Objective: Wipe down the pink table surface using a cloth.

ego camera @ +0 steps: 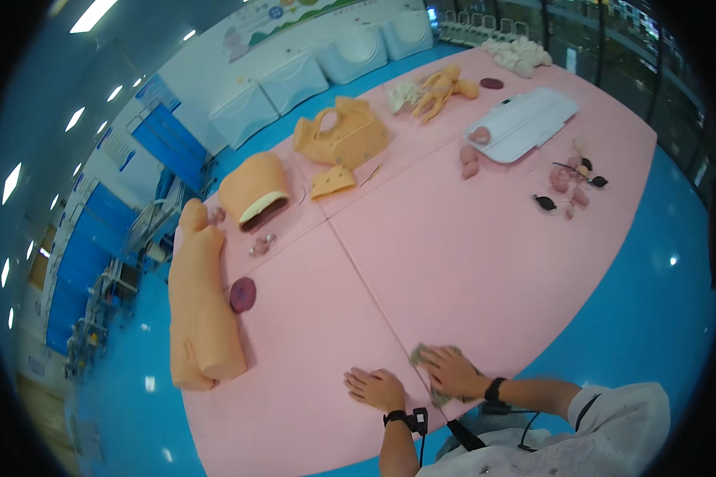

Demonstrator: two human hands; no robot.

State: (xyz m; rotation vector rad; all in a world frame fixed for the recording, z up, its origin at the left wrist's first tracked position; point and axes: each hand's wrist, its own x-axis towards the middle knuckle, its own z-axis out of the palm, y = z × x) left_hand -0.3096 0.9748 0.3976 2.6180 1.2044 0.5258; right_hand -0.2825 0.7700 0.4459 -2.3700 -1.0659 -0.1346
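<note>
My right hand [451, 371] presses on a crumpled grey-green cloth [438, 397], which lies across the seam near the front edge of the pink padded table top [429, 268]. To its left, my left hand [377, 389] rests on the pink surface with fingers spread and nothing in it. Both wrists carry black straps, and a small device with a cable sits on the left one. A headless training manikin torso with legs cut at the thighs [203, 304] lies along the left edge, with a dark red disc-shaped placenta model [243, 295] beside it.
Farther back are an abdomen shell [255, 185], a pelvis model [349, 134] and a baby manikin [444, 89]. A white plastic tray [522, 125] stands at the back right, near pink organ models with black squeeze bulbs [546, 203]. Glass panels border the right.
</note>
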